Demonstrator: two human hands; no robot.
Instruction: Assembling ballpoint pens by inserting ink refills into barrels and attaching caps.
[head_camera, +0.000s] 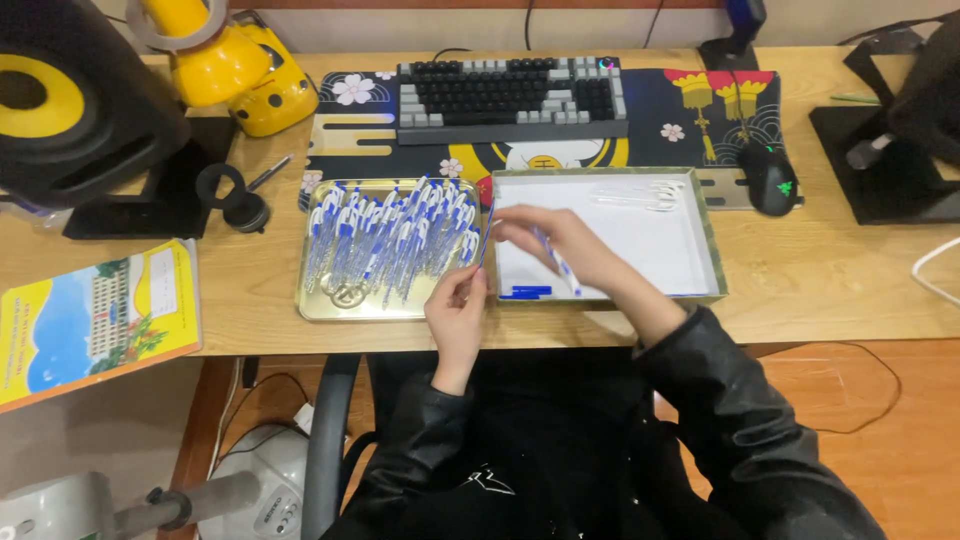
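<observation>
A gold metal tray (322, 305) on the desk holds a heap of several blue and white pens (390, 235). To its right stands a shallow box (712, 250) with a white floor, holding clear pen barrels (640, 193) at the back and blue caps (526, 292) at the front. My left hand (458, 312) pinches a thin blue refill (484, 238) that points up between tray and box. My right hand (560, 240) is over the box's left side, gripping a blue and white pen (562, 268).
A keyboard (512, 95) and black mouse (768, 178) lie on a patterned desk mat behind. A black and yellow speaker (80, 100) and yellow toy (240, 70) stand at the left, a yellow booklet (95, 320) at the front left. A stand (890, 150) is at the right.
</observation>
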